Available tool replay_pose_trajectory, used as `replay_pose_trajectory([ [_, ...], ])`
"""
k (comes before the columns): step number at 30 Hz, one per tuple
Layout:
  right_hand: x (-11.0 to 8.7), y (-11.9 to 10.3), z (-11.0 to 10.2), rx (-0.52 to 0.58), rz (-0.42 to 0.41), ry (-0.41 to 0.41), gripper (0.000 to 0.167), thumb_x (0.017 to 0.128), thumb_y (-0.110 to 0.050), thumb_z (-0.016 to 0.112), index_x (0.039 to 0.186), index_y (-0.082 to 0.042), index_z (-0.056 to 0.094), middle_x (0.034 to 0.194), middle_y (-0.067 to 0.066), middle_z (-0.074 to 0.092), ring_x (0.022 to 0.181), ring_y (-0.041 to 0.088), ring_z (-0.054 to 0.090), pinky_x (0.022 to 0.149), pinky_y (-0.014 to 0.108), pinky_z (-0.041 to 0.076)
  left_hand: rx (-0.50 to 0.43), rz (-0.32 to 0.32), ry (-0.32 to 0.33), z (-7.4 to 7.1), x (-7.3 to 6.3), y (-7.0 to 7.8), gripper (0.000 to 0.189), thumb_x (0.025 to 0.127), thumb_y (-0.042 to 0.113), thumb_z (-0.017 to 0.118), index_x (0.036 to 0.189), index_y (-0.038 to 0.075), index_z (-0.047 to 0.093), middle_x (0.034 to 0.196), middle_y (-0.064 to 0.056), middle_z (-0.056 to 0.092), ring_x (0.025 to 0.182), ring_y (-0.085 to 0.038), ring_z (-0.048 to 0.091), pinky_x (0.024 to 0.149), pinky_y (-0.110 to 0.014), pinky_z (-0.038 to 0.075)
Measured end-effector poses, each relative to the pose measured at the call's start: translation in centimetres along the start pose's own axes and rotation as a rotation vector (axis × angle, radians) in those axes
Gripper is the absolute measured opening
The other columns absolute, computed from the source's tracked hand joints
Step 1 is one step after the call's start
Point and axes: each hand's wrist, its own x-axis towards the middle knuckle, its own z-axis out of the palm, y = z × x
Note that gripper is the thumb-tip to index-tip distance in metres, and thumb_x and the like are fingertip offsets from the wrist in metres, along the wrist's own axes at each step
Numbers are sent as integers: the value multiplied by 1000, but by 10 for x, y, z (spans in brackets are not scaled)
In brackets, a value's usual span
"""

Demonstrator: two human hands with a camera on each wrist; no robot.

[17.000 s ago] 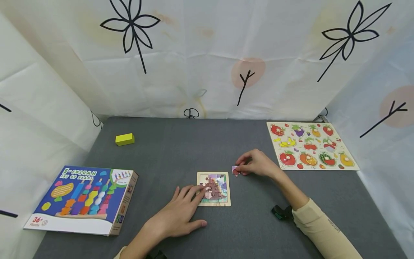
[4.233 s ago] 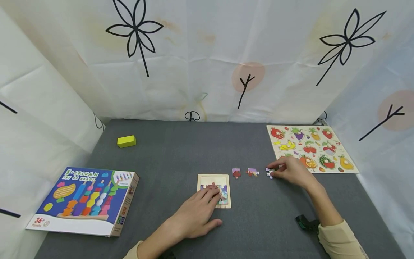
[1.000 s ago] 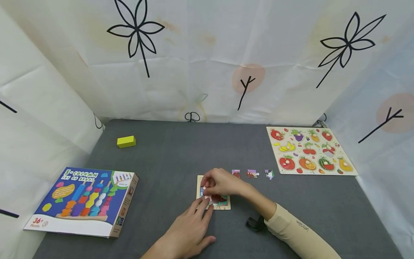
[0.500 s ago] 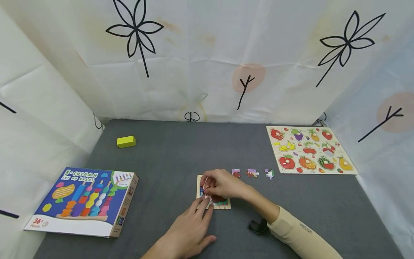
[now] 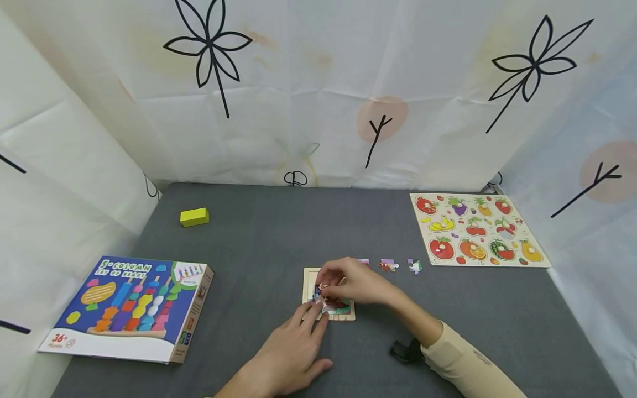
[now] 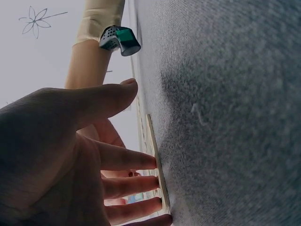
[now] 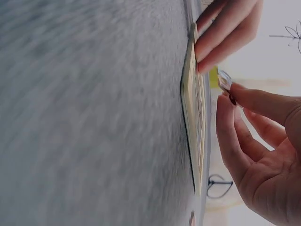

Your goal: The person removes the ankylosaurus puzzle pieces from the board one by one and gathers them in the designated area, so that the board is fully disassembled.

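A small jigsaw puzzle in a light wooden frame (image 5: 306, 282) lies on the table, partly hidden by both hands. My left hand (image 5: 288, 351) rests its straight fingertips on the near left part of the puzzle, thumb spread away. Above the puzzle, my right hand (image 5: 355, 281) pinches a jigsaw piece (image 7: 225, 81) between thumb and index finger. In the right wrist view that piece is tilted and lifted off the frame. Right of the frame, three loose pieces lie in a row: one partly covered by the right hand, a middle piece (image 5: 388, 265) and a right-hand piece (image 5: 414, 267).
A fruit peg board (image 5: 478, 231) lies at the back right of the grey table (image 5: 278, 226). On the left stands a blue and white bead-game box (image 5: 129, 309). Behind it is a yellow block (image 5: 194, 217). White printed cloth (image 5: 308, 83) encloses the back and sides.
Pieces have been taken from the puzzle and laid in a row to its right. The right hand has returned from the row's end to the puzzle and now lifts a piece, drifting slightly right.
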Motion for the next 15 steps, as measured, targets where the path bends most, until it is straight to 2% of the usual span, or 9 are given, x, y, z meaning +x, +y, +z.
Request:
replay_pose_trajectory([
  [5, -13, 3, -13, -5, 23, 29, 14, 99, -6, 77, 112, -8, 77, 99, 4, 80, 87, 4, 71, 85, 23, 62, -16, -9, -24, -1, 1, 0, 81, 100, 63, 68, 157, 7, 55, 170, -14, 45, 153, -34, 47, 110, -40, 59],
  [15, -38, 12, -31, 9, 91, 59, 16, 97, -8, 80, 114, -7, 77, 99, 7, 78, 82, 7, 69, 77, 21, 59, -79, -32, -88, -4, 4, -1, 80, 101, 63, 67, 158, 9, 54, 169, -12, 45, 154, -34, 46, 108, -45, 60],
])
